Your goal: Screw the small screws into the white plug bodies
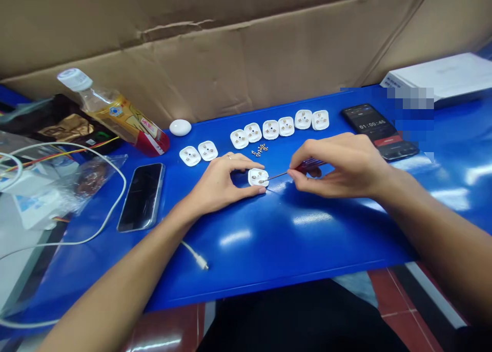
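Between the thumb and fingers of my left hand (223,183) is a small white square plug housing (258,177) with metal parts inside, resting on the blue table (246,260). My right hand (338,167) grips a screwdriver (277,176) by its dark red handle, and the tip touches a metal part at the housing's lower edge. Just behind the held housing lies a small pile of brass screws (261,150). Several similar white housings (270,129) stand in a row farther back, open side up, two of them (208,150) apart at the left.
A phone showing a timer (378,131) lies at the right, before a white box (442,78). On the left are another phone (142,197), a tilted drink bottle (119,116), a white oval object (180,127), plastic bags and a white cable (200,261). Cardboard (269,49) stands behind.
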The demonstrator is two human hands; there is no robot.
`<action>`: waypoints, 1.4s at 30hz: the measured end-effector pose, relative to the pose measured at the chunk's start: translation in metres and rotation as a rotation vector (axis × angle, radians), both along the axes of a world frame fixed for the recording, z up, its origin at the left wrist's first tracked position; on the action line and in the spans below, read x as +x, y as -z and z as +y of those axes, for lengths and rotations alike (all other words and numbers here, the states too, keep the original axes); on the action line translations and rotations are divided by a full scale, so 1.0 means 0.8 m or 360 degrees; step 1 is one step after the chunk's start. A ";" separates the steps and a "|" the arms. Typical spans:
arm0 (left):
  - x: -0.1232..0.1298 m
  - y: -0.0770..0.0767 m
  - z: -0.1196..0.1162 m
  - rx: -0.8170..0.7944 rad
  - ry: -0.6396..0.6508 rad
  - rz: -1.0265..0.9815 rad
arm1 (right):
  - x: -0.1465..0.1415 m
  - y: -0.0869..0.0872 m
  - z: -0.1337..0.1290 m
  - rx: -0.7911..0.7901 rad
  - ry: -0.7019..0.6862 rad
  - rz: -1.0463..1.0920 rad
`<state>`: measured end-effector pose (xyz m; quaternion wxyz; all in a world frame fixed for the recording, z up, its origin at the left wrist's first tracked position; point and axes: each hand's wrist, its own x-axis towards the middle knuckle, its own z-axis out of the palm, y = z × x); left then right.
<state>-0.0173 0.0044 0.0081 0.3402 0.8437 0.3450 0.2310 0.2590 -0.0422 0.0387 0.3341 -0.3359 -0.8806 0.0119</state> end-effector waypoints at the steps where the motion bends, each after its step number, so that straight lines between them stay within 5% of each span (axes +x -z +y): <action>1: 0.000 0.000 0.000 0.0004 0.0001 -0.0001 | 0.000 0.000 0.000 0.0015 -0.0016 0.0005; 22: 0.003 -0.001 -0.001 -0.0022 -0.0022 -0.0035 | 0.001 -0.005 -0.007 -0.0128 0.0006 -0.0142; 29: 0.001 0.002 -0.001 0.0002 -0.0026 -0.0026 | 0.002 -0.002 -0.005 -0.0036 0.0214 -0.0125; 42: 0.002 0.002 -0.001 -0.0016 -0.0019 -0.0063 | -0.007 -0.008 -0.010 -0.0014 0.0066 -0.0139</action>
